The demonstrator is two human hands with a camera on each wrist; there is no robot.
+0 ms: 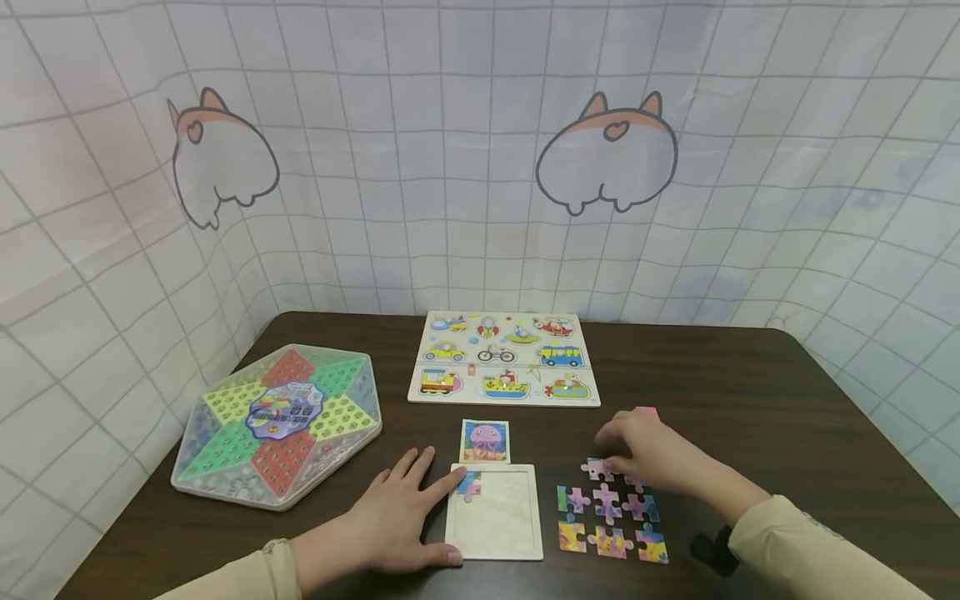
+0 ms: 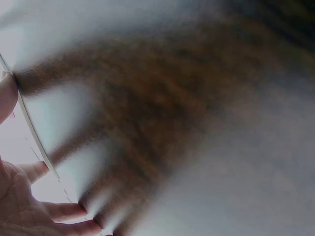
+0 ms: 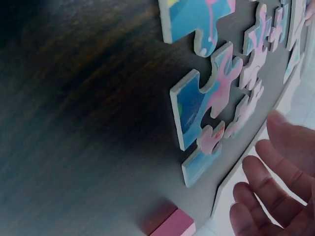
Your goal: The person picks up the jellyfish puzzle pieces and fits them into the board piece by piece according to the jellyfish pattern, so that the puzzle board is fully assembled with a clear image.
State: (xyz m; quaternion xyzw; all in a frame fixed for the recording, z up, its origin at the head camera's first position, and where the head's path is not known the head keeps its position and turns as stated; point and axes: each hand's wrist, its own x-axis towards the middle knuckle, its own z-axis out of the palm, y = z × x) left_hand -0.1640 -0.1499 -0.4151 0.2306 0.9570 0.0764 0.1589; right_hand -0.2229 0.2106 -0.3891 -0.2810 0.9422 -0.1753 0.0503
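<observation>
Fingers of the left hand [image 1: 396, 518] lie spread, touching the left edge of the puzzle tray [image 1: 493, 527] near the front edge of the table [image 1: 757, 400]. One piece [image 1: 470, 481] sits in its upper-left corner. Loosely bent and holding nothing, the right hand [image 1: 651, 450] hovers over loose pieces [image 1: 608, 504]; dark wood stretches toward the right edge. Gridded sheeting [image 1: 480, 242] rises behind.

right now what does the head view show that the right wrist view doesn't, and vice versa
Only the head view: the game board and the dog drawings. Only the right wrist view: the inner side of the right hand. Both: that hand's fingers, the puzzle pieces and the pink block, partly hidden in the head view.
</observation>
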